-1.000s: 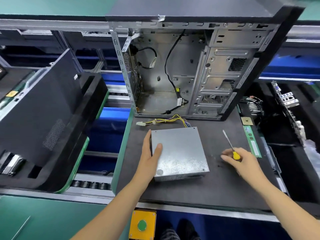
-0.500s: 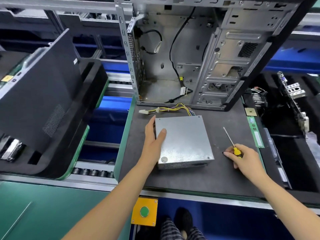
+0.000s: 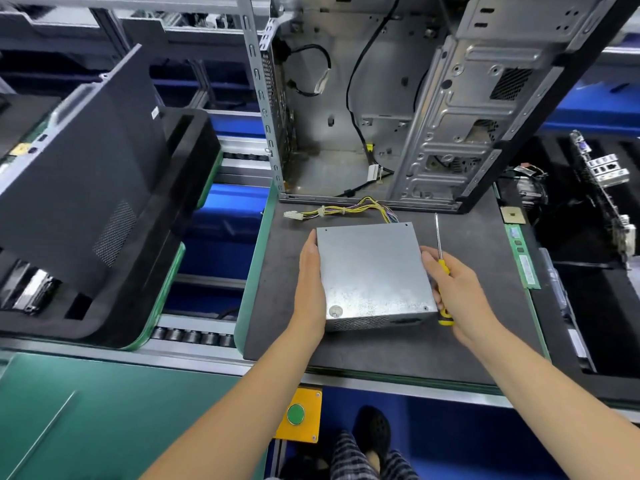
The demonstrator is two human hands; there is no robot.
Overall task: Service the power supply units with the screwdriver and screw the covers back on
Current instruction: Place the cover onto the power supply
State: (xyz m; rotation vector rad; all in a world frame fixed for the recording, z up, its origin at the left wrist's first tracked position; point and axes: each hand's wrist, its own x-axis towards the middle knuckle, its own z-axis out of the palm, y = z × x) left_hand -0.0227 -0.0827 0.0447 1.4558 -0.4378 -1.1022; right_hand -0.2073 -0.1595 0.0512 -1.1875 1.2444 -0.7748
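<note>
The open computer case (image 3: 398, 109) stands at the back of the dark mat (image 3: 467, 341); inside it you have only loose black cables (image 3: 356, 109) and a bare drive cage (image 3: 460, 133). To your left, a black foam tray (image 3: 187, 188) carries a black side panel (image 3: 83, 174) leaning at a tilt. To your right, another black tray (image 3: 588, 306) holds a circuit board (image 3: 602, 188) on edge.

The power supply unit (image 3: 372, 271) lies flat on the mat just in front of the case, its yellow wire bundle (image 3: 349, 209) trailing toward the case's left corner. Your left hand (image 3: 310, 282) lies with straight fingers against the unit's left side. Your right hand (image 3: 460, 292) curls around the yellow-handled screwdriver (image 3: 441, 268), shaft pointing away from you, with its fingertips touching the unit's right edge.

A second ago that right hand sat well apart on the mat, just picking the screwdriver up — now it has come across to the unit. Your left thumb, then resting on the top cover, now lies along the side with the fingers.
</note>
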